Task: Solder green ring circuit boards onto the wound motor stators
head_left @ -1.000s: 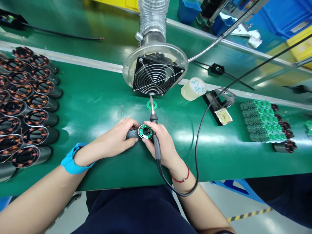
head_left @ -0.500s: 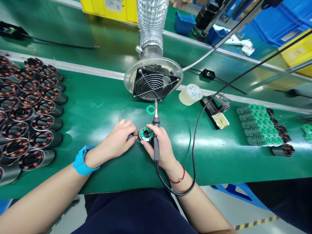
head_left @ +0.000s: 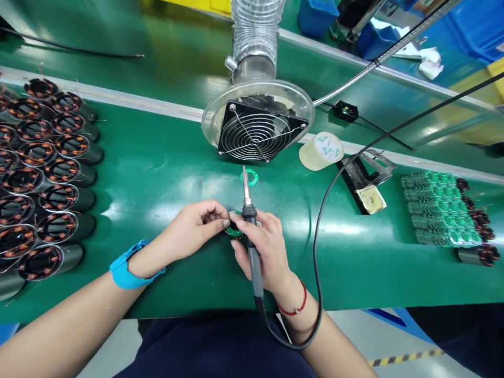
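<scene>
My right hand [head_left: 270, 249] is closed around a soldering iron [head_left: 256, 273], its metal tip pointing away from me towards the fan. The fingers of this same hand also reach a round green circuit board [head_left: 233, 231] with a dark centre, partly covered by both hands. A sliver of coppery winding shows under the board's near edge. My left hand [head_left: 199, 226] is closed, thumb and forefinger pressed together at the board's left edge; what lies between them is hidden. Beyond the iron's tip, a loose green ring board [head_left: 255, 177] lies flat on the green bench [head_left: 157, 173].
A fume fan [head_left: 255, 139] on a flexible duct overhangs the bench. Motor stators [head_left: 65, 194] stand packed at left. Right are a pale round tub [head_left: 321, 151], an iron stand [head_left: 362, 181] and stacked green boards [head_left: 441, 207]. The iron's black cable [head_left: 316, 247] loops past my right wrist.
My left fingers have come to the board's left edge. The right thumb and fingers have shifted over the board, covering more of it. The iron has tilted left, and the camera view has shifted.
</scene>
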Available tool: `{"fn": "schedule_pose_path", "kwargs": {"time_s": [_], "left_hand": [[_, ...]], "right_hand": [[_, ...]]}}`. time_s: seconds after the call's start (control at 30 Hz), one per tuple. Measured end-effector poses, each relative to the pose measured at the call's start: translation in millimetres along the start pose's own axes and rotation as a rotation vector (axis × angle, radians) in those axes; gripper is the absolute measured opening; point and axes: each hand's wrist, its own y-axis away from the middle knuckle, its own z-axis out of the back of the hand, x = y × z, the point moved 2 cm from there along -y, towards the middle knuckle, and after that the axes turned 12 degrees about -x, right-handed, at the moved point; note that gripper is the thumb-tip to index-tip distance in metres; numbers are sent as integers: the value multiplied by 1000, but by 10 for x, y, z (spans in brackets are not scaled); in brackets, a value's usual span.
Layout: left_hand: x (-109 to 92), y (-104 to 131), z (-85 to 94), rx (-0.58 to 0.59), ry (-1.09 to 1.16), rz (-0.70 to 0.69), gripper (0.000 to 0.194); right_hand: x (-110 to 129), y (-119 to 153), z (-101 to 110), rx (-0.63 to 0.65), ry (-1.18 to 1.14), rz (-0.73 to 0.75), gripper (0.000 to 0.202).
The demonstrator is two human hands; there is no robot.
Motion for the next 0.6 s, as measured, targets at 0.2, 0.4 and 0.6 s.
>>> {"fn": "schedule_pose_path", "kwargs": {"time_s": [0.2,0.4,0.6], "left_hand": [[-54,-12,16,-30,30,57,14],[-21,11,1,-68,-87,37,14],[-16,-7,-1,-94,-111,32,11]], "right_hand": [[-3,1,42,-52,-88,-63,37],[-48,157,184,-291,-232,-318,28],[-41,197,220,-304,-340,-291,23]]}}
